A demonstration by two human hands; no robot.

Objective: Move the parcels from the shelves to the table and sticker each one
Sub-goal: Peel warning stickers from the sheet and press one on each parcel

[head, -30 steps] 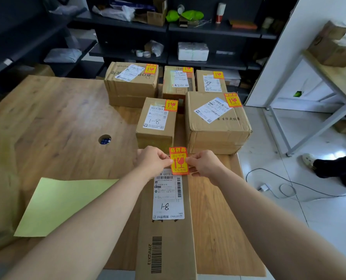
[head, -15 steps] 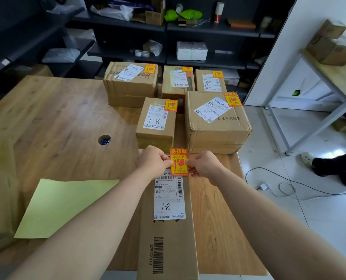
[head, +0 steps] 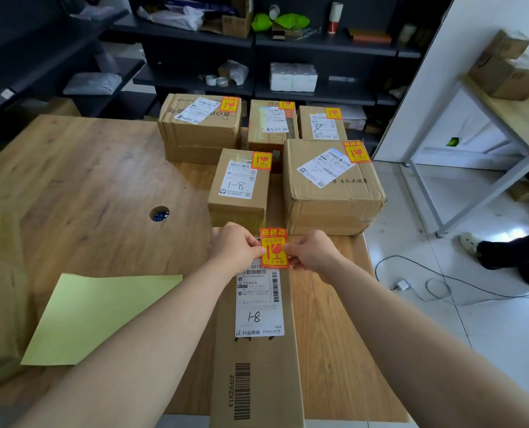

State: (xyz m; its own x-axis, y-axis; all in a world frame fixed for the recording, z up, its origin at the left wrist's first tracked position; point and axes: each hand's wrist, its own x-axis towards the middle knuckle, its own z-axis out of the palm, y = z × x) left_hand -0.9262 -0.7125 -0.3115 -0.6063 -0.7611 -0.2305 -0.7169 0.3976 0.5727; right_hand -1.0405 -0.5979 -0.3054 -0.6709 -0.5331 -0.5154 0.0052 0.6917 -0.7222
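Observation:
A long flat cardboard parcel (head: 257, 359) with a white shipping label lies lengthwise on the wooden table (head: 87, 180) in front of me. Over its far end I hold an orange-and-yellow fragile sticker (head: 274, 248). My left hand (head: 237, 245) pinches the sticker's left edge and my right hand (head: 311, 253) pinches its right edge. Whether the sticker touches the parcel I cannot tell. Beyond it stand several stickered parcels, among them a small box (head: 238, 186) and a large box (head: 331, 186).
A yellow-green backing sheet (head: 102, 316) lies on the table to my left. A round cable hole (head: 159, 213) is in the tabletop. Dark shelves (head: 287, 41) with goods run along the back. A person's shoe (head: 470, 242) and cables (head: 417, 285) are on the floor at right.
Both hands with the sticker have stayed over the far end of the long parcel; the sticker sits very slightly lower against the shipping label.

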